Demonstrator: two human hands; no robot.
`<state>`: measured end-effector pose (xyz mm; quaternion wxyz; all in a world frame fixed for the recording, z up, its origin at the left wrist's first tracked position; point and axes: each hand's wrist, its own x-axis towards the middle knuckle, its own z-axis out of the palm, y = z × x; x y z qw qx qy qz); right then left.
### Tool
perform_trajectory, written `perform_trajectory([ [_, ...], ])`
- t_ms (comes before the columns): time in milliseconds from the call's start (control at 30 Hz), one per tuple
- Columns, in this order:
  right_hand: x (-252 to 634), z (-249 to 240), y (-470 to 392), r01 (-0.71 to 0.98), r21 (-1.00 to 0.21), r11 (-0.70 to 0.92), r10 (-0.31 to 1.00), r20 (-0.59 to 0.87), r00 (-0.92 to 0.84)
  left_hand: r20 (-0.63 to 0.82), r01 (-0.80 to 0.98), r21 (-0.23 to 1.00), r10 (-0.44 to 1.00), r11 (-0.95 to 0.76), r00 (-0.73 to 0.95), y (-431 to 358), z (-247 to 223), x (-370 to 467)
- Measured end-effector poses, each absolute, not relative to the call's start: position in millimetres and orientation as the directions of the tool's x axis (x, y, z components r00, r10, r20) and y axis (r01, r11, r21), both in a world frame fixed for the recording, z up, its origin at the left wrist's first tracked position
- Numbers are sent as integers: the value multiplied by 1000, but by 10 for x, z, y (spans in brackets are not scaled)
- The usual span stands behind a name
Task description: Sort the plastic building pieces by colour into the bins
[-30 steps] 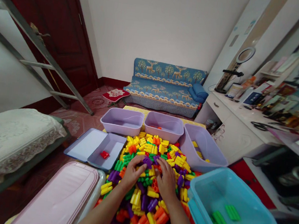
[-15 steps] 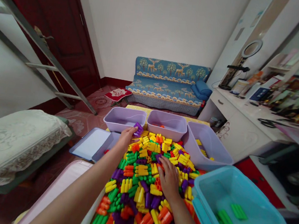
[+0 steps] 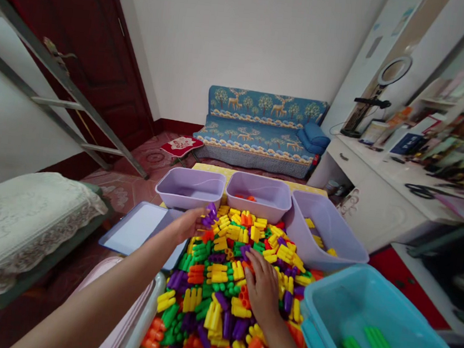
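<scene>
My left hand (image 3: 190,223) is closed on a purple plastic building block (image 3: 210,214) at the pile's far left edge, in front of a lilac bin (image 3: 163,187). Its fingertips are partly hidden by the block. My right hand (image 3: 263,282) rests over the middle of the pile, fingers stretched out. Its fingertips reach another purple block (image 3: 245,250); whether they touch it I cannot tell. Around both hands lies a heap of yellow, green, orange and purple tube-shaped blocks (image 3: 218,273).
A middle lilac bin (image 3: 257,206) holds a few orange blocks, and a right lilac bin (image 3: 336,230) several yellow ones. Green blocks lie in the turquoise bin (image 3: 352,291). At left are a blue-grey lid (image 3: 135,230) and a cloth-covered bench (image 3: 28,229). A sofa (image 3: 257,135) stands behind.
My left hand has come down and slightly nearer with the purple block, from beside the lilac bin to just over the pile's edge. My right hand stays in nearly the same place.
</scene>
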<state>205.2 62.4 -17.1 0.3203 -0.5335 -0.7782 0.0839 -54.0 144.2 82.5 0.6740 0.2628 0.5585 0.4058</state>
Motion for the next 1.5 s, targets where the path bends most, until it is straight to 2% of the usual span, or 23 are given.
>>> perform_trajectory([
  [167, 2079, -175, 600, 792, -463, 397, 898, 375, -230, -512, -50, 849, 842, 526, 173, 1102, 838, -565],
  [233, 2089, -168, 608, 790, -472, 391, 902, 369, -226, -473, -25, 875, 865, 483, 169, 1064, 856, -628],
  [333, 2014, -66, 686, 761, -509, 402, 892, 404, -201, -384, -92, 918, 923, 386, 36, 1117, 886, -752],
  [433, 1736, 205, 891, 709, -544, 449, 867, 456, -200, -352, -239, 918, 926, 315, -132, 1251, 935, -883],
  [533, 1315, 539, 1222, 621, -591, 514, 853, 430, -297, -347, -362, 898, 908, 250, -233, 1412, 1022, -1017],
  [633, 948, 714, 1580, 577, -581, 574, 817, 363, -447, -298, -369, 912, 906, 178, -301, 1566, 1134, -1158],
  [700, 801, 693, 1755, 590, -556, 586, 802, 298, -517, -248, -307, 940, 912, 146, -328, 1660, 1196, -1245],
  [800, 716, 551, 1848, 617, -551, 562, 814, 238, -530, -208, -178, 971, 927, 158, -311, 1812, 1220, -1351],
  [933, 701, 430, 1762, 601, -594, 534, 835, 258, -487, -153, 145, 969, 948, 199, -279, 2070, 1097, -1454],
  [1000, 695, 434, 1725, 601, -602, 526, 840, 257, -477, -96, 402, 895, 963, 195, -254, 2194, 1010, -1489],
  [1067, 691, 456, 1721, 608, -603, 517, 845, 243, -477, -41, 665, 729, 980, 163, -195, 2269, 945, -1491],
  [1133, 693, 474, 1739, 611, -604, 512, 846, 228, -483, 19, 837, 544, 995, 68, -93, 2263, 923, -1432],
  [1200, 703, 484, 1753, 609, -608, 510, 844, 217, -490, 81, 895, 444, 997, -51, 17, 2161, 942, -1291],
  [1267, 725, 493, 1741, 595, -621, 511, 841, 218, -495, 117, 883, 448, 988, -140, 97, 1975, 978, -1069],
  [1367, 799, 522, 1650, 518, -673, 527, 827, 266, -495, 153, 800, 541, 966, -259, 209, 1606, 986, -659],
  [1433, 899, 537, 1541, 473, -701, 533, 823, 302, -481, 207, 750, 617, 968, -240, 140, 1344, 925, -403],
  [1500, 1055, 524, 1399, 491, -708, 508, 845, 301, -441, 195, 708, 677, 976, -203, 94, 1097, 805, -203],
])
